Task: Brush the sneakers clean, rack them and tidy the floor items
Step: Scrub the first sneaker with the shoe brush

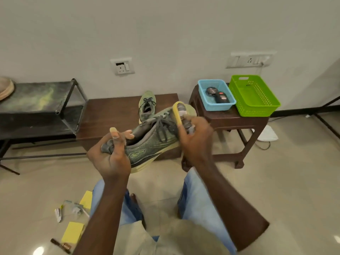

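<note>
"Noting hands first: what does each hold?"

"Left hand (110,159) grips the sneaker (147,144) by the heel, thumb hooked over the collar. Right hand (196,140) is closed round the brush (177,115), up at the laces."

"Position and axis?"

"Sneaker is held in the air above the knees, in front of the bench (110,115). Long axis runs from heel, near left, to toe, far right. The right hand is nearer the toe."

"Room to move?"

"Judged adequate. Second sneaker (147,105) sits on the bench just behind. Stool (237,120) stands near the right hand, and rack (42,100) is well to the left. Pads (72,232) lie on the floor by the left knee, not yet tidied."
</note>
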A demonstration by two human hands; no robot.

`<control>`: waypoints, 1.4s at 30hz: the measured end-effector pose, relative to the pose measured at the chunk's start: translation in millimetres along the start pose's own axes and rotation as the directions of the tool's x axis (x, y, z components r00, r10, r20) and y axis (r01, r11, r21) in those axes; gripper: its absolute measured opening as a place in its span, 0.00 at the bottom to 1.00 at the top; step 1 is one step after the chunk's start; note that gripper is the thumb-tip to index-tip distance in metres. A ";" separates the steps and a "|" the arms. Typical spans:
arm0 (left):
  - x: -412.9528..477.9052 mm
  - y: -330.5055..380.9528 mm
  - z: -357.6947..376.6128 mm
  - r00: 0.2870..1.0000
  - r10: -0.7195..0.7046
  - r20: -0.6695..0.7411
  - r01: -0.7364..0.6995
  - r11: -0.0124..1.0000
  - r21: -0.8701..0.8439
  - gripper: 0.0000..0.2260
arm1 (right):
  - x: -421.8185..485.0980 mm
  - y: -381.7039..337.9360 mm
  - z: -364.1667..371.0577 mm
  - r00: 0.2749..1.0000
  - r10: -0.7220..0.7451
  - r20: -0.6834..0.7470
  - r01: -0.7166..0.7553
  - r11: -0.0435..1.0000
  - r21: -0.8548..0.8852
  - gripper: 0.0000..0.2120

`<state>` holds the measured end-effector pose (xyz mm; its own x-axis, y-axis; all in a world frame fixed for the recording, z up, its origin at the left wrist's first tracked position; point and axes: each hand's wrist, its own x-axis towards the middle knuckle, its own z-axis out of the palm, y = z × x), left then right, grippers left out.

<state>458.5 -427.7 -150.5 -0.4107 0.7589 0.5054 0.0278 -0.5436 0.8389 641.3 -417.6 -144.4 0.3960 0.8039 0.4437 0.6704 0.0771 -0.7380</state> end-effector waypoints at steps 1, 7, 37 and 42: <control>-0.1 -0.4 1.5 1.000 -0.009 -0.015 0.009 1.000 0.001 0.16 | -12.0 -9.9 2.0 1.000 -0.001 0.031 -0.001 0.998 0.067 0.16; -0.2 1.0 10.8 0.999 -0.021 -0.030 0.021 1.000 -0.004 0.18 | 12.2 -9.1 -2.0 0.997 0.061 -0.055 -0.058 0.997 0.058 0.21; 46.7 -71.4 28.5 0.918 -0.306 -0.251 0.301 0.952 -0.060 0.20 | 27.5 -2.5 106.6 0.962 0.218 0.162 -0.255 0.931 0.263 0.22; 86.8 -117.6 20.7 0.857 -0.346 -0.382 0.342 0.936 -0.081 0.24 | 17.4 -16.2 151.8 0.945 0.083 0.317 -0.220 0.877 0.428 0.15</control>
<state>438.4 -290.5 -201.1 -0.7099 0.7013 0.0654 -0.1884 -0.2785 0.9418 542.1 -315.3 -201.8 0.2310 0.9527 0.1974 0.2321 0.1431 -0.9621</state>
